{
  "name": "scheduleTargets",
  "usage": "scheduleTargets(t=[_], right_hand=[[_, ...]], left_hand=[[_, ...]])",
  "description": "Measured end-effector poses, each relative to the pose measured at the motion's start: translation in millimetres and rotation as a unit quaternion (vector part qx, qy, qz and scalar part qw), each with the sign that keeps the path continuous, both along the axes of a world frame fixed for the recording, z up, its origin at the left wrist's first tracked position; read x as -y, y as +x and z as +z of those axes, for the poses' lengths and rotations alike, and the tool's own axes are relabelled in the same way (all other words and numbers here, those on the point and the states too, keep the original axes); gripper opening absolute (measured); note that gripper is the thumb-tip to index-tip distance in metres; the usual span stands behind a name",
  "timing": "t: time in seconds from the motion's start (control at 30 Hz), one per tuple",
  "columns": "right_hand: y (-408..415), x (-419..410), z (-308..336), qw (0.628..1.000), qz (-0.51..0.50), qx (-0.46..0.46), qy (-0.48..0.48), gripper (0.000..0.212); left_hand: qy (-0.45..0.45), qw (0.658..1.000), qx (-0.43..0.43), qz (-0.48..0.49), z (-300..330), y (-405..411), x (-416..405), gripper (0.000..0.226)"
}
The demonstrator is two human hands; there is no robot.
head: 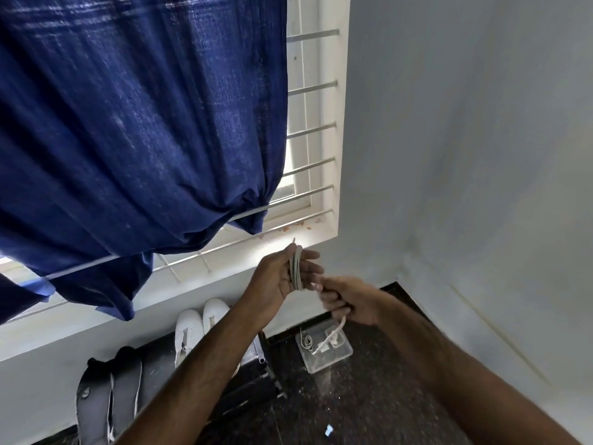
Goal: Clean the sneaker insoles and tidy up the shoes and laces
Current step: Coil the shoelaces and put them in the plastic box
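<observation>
- Head view: the left hand (282, 277) is raised before the window sill (199, 284), fingers curled round a bundle of lace (296, 268) wound into several loops across the palm.
- The right hand (348, 301) sits just beside it, fingers closed on the loose end of the same lace; the free tail hangs below this hand toward a clear box (324, 350) on the floor (369, 396).
- Judgement: the left hand serves as a fixed former while the right feeds and tensions the lace, so the winding step appears under way, with a tail left to take up.
- The box holds a second lace, loosely coiled. Judgement: it is the likely destination for the bundle.
- Two white shoes (199, 322) stand side by side against the wall under the sill, with no lace visible on them; the left forearm crosses in front of the nearer one.
- Two dark insoles (109, 399) lean against the same wall, left of the shoes.
- Clearance: a blue curtain (138, 123) hangs above and left of the hands, well apart. The wall corner lies to the right. Open floor surrounds the box on its near and right sides.
</observation>
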State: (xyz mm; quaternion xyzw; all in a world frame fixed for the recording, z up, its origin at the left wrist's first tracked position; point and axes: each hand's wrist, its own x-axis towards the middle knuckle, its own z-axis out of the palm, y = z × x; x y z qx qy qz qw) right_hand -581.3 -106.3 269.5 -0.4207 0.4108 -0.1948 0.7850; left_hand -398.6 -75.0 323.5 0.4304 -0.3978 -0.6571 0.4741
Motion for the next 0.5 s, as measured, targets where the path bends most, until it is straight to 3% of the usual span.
scheduleTargets(t=[0.23,0.37,0.5], right_hand=[[0.2,34.8,79.1,0.988,-0.056,-0.022,-0.141,0.029],[17.3,-1.6,70.7,0.985,-0.026,0.011,-0.168,0.027],[23.1,-34.3,10.9,0.997,0.013,0.067,-0.037,0.026]], left_hand=[[0.035,0.992,0.119,-0.021,-14.0,-12.2,0.9,0.046],[0.027,0.990,0.061,0.122,-16.9,-7.4,7.4,0.039],[0.007,0.994,-0.046,0.094,-7.9,0.5,9.0,0.045]])
